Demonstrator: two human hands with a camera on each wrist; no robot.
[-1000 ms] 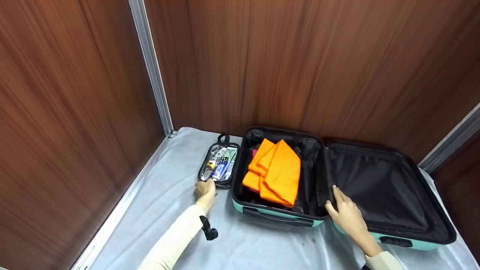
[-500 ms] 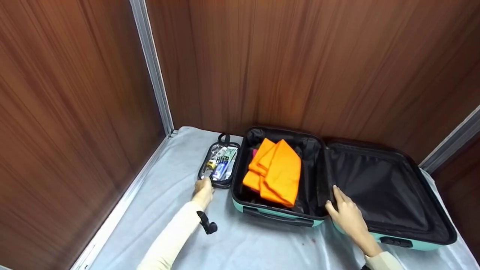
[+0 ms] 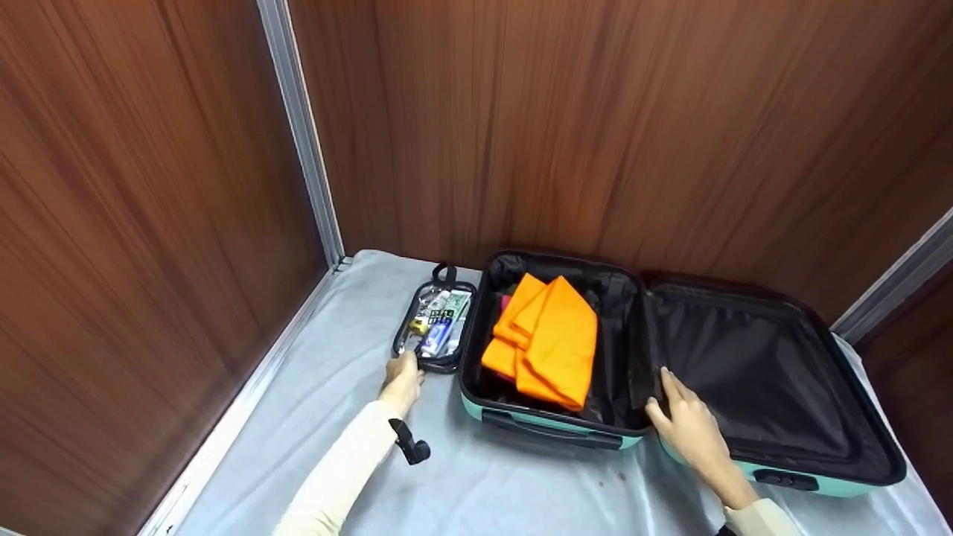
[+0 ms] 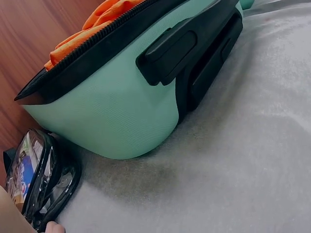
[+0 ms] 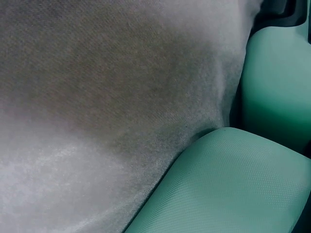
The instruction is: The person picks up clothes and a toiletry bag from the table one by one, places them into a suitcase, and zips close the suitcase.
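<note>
A clear toiletry bag (image 3: 439, 327) with black trim lies left of an open mint-green suitcase (image 3: 555, 428). Tubes and small packets show through its plastic. My left hand (image 3: 403, 378) pinches the bag's near left corner; in the left wrist view a fingertip (image 4: 55, 227) shows at the bag's lower edge. Folded orange cloth (image 3: 551, 342) fills much of the suitcase's left half, with a bit of pink beneath it. My right hand (image 3: 691, 428) rests on the inner rim of the right half (image 3: 759, 380), fingers extended. The right wrist view does not show that hand.
Grey cloth (image 3: 476, 484) covers the surface underneath. Wood-grain panels (image 3: 558, 134) stand close behind the suitcase and along the left (image 3: 149, 223). The suitcase's black carry handle (image 4: 170, 53) faces the near side.
My left hand and forearm have shifted slightly left and away, with the hand still at the bag's near corner. The bag, the suitcase and my right hand look unmoved.
</note>
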